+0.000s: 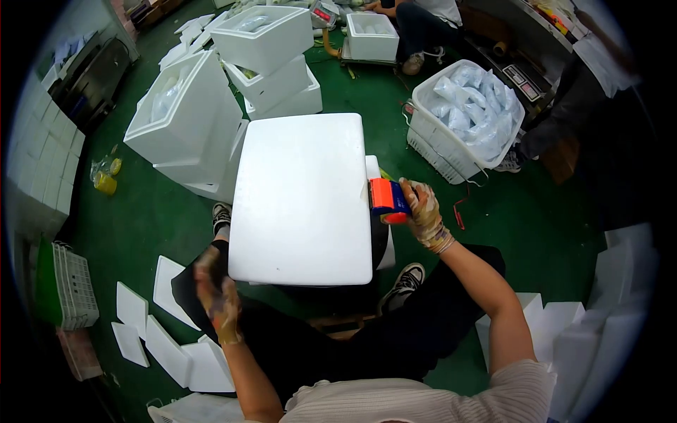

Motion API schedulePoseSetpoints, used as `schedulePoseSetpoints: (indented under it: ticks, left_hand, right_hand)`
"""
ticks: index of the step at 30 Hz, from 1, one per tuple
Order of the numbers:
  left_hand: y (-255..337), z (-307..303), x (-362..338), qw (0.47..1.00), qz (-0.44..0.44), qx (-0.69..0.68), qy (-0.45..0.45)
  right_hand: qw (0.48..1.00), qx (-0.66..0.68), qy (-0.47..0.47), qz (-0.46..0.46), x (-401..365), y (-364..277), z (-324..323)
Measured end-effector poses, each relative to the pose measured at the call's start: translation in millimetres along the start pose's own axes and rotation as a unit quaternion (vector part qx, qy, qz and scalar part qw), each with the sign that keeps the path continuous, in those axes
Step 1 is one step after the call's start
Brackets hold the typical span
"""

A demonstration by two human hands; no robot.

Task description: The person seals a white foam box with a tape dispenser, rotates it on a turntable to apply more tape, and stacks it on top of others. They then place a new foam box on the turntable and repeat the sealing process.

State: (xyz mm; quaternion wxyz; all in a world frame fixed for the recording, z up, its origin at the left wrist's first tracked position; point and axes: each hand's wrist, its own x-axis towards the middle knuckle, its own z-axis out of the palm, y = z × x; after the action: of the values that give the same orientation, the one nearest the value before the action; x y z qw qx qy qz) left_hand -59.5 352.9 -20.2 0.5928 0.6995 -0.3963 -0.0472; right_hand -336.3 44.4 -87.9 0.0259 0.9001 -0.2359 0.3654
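Observation:
A white foam box with its lid (303,197) on stands between my knees, its flat top facing me. My right hand (425,215), in a stained glove, grips an orange and blue tape dispenser (389,200) against the box's right edge. At the near left corner of the box is my left hand (220,299), gloved too and blurred by motion. Its fingers look stretched, with the thumb apart, and nothing shows in them.
Stacked foam boxes (187,116) stand beyond on the left, some holding bagged contents. To the right is a white basket (441,156) full of plastic bags. Loose foam lids (168,352) lie on the green floor by my left leg. Two other people sit or stand at the back right.

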Motion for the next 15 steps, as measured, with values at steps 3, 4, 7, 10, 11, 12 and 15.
schedulePoseSetpoints:
  ticks: [3,4,7,10,11,12,15]
  left_hand:
    - [88,75,34,0.96,0.259,-0.081,-0.071]
    - [107,94,45,0.929,0.27,-0.045,-0.251]
    - [74,160,47,0.861,0.297,0.166,-0.378]
    - [21,138,68,0.819,0.276,0.415,-0.283]
    - [8,111,77,0.799,0.257,0.495,-0.224]
    - [-10,77,86,0.823,0.238,0.483,-0.18]
    - [-22,-25,69,0.931,0.137,0.338,0.003]
  right_hand:
    - [0.999,0.031,0.008,-0.002,-4,-12,-5]
    - [0.999,0.048,0.011,0.015,-6,-15,-4]
    - [0.997,0.054,0.012,0.06,-19,-21,10]
    - [0.992,0.06,0.035,0.102,-22,-26,14]
    - [0.992,0.064,0.043,0.096,-20,-26,14]
    - [0.992,0.07,0.048,0.092,-20,-28,15]
    - [0.992,0.064,0.023,0.106,-22,-28,12]
